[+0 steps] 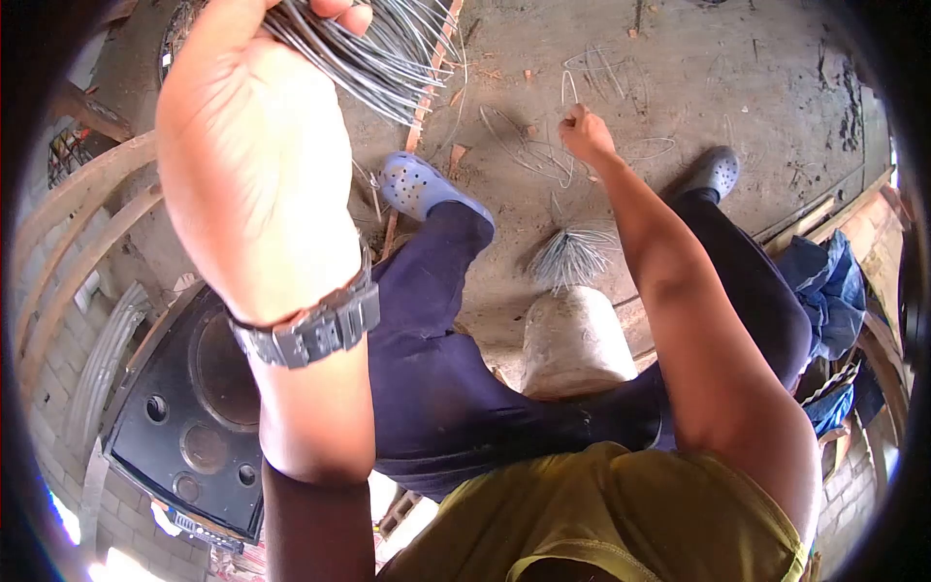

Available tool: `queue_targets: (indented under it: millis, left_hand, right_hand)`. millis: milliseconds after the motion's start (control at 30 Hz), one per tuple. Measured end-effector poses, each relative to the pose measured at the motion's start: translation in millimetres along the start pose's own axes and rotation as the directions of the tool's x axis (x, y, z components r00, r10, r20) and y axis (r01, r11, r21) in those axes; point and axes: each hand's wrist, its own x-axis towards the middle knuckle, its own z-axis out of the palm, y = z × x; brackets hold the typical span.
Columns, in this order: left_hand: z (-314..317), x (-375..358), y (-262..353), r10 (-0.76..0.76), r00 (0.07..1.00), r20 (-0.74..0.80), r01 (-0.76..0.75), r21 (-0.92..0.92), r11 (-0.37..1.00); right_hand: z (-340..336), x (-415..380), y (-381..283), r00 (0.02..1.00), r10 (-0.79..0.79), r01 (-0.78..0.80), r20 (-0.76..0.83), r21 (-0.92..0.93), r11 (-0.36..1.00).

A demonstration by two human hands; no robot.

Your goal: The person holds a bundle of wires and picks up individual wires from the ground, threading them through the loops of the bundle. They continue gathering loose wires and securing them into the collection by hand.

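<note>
My left hand [267,145] is raised close to the camera, a dark watch [305,328] on its wrist. Its fingers wrap round a thick bundle of grey wires [373,63], partly cut off by the top edge. Lower and farther off, above the ground, my right hand [587,134] is closed in a pinch on a thin bent wire [569,85], which rises from the fingers as a narrow loop. A second wire bundle [574,257] fans out on the ground between my feet.
Loose wire loops [524,150] lie on the floor [698,68]. A whitish rounded block [577,335] stands between my legs. A black speaker-like box [155,441] is at the left, blue cloth [824,291] at the right. A thin wooden strip [419,121] lies near my left shoe.
</note>
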Motion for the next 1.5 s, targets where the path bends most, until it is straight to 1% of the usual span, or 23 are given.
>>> queue_targets:
  millis: [33,67,100,133,167,200,233,267,300,367,500,600,633,700,733,833,900,967,1000,1100,1167,1400,1500]
  left_hand:
    - [17.1,-8.5,-2.4,0.136,0.979,-0.15,-0.131,0.046,0.99]
    - [0.7,-9.3,-5.3,0.124,0.988,0.093,-0.124,-0.002,0.992]
    - [3.4,-11.2,-7.7,0.13,0.987,0.098,-0.129,-0.013,0.992]
    - [7.9,-13.6,-8.9,0.108,0.991,0.073,-0.107,-0.022,0.994]
    - [12.5,-15.1,-10.3,0.087,0.995,0.051,-0.085,-0.032,0.996]
    - [14.4,-14.6,-14.5,0.092,0.993,0.078,-0.089,-0.032,0.995]
    - [18.5,-16.3,-16.1,0.038,0.994,0.1,-0.032,-0.068,0.997]
    - [15.7,-12.8,-23.8,0.051,0.975,0.218,-0.025,-0.121,0.992]
    - [14.6,-7.5,-34.2,0.07,0.939,0.337,-0.012,-0.172,0.985]
    - [32.5,-3.9,-48.5,-0.054,0.981,0.187,0.051,0.019,0.998]
    - [71.4,-24.5,-77.9,-0.068,0.979,0.192,0.056,0.067,0.996]
    - [96.1,-42.5,-89.3,-0.146,0.967,0.21,0.138,0.051,0.989]
    - [103.9,-49.3,-92.5,-0.179,0.965,0.191,0.175,0.04,0.984]
    - [108.5,-45.1,-104.3,-0.212,0.948,0.238,0.202,0.063,0.977]
    - [110.4,-46.8,-111.3,-0.241,0.929,0.28,0.23,0.07,0.971]
    - [128.3,-54.3,-123.6,-0.302,0.888,0.346,0.261,0.161,0.952]
    - [138.7,-57.1,-127.9,-0.36,0.85,0.386,0.317,0.171,0.933]
    - [148.1,-62.9,-132.0,-0.374,0.779,0.502,0.317,0.199,0.927]
    - [146.8,-61.1,-137.0,-0.353,0.743,0.568,0.264,0.237,0.935]
    - [152.2,-70.2,-144.9,-0.368,0.714,0.596,0.275,0.244,0.93]
    - [153.9,-71.3,-150.1,-0.381,0.71,0.592,0.282,0.257,0.924]
    - [154.7,-61.5,-149.2,-0.386,0.72,0.577,0.291,0.254,0.922]
    - [149.8,-55.0,-140.5,-0.335,0.79,0.513,0.305,0.145,0.941]
  right_hand:
    - [-9.1,-2.1,10.0,1.0,0.017,-0.017,-0.01,0.033,0.999]
    - [-19.5,-3.2,18.9,0.999,0.036,-0.035,-0.022,0.068,0.997]
    - [-32.8,-6.8,26.1,0.999,0.037,-0.035,-0.034,0.062,0.997]
    - [-47.4,-10.4,33.3,0.991,0.104,-0.126,0.082,0.341,0.932]
    - [-64.6,-14.3,35.7,0.969,0.131,-0.231,0.209,0.58,0.781]
    - [-87.4,-23.4,30.8,0.972,0.131,-0.221,0.193,0.58,0.784]
    - [-117.6,-38.3,18.2,0.976,0.088,-0.203,0.198,0.698,0.686]
    - [-150.0,-54.1,3.5,0.981,0.04,-0.179,0.191,0.801,0.572]
    - [-181.1,-70.4,-10.2,0.986,0.038,-0.152,0.159,0.804,0.575]
    - [-237.2,-110.4,-36.1,0.993,-0.106,0.013,0.058,0.822,0.569]
    - [-316.4,-183.9,-72.1,0.984,-0.156,0.15,-0.081,0.852,0.502]
    - [-333.7,-218.3,-67.5,0.939,-0.077,0.344,-0.335,0.901,0.264]
    - [-336.3,-218.2,-63.3,0.939,-0.071,0.344,-0.338,0.904,0.255]
    - [-337.3,-216.1,-53.4,0.918,0.065,0.381,-0.391,0.917,0.121]
    - [-338.7,-209.1,-44.2,0.912,-0.006,0.409,-0.41,0.909,0.084]
    - [-345.8,-196.2,-35.3,0.916,0.007,0.401,-0.401,0.916,0.005]
    - [-346.2,-189.6,-32.2,0.919,0.021,0.393,-0.393,0.919,-0.004]
    - [-345.0,-187.0,-31.4,0.932,0.05,0.36,-0.358,0.932,-0.04]
    - [-345.3,-184.4,-32.6,0.936,0.051,0.351,-0.348,0.935,-0.061]
    - [-349.5,-184.2,-36.3,0.945,0.017,0.327,-0.327,0.94,-0.099]
    - [-349.2,-187.0,-38.1,0.943,0.012,0.332,-0.333,0.938,-0.103]
    - [-351.6,-189.4,-46.6,0.963,0.023,0.266,-0.268,0.963,0.046]
    - [-354.0,-184.9,-56.0,0.954,0.05,0.288,-0.295,0.951,0.108]
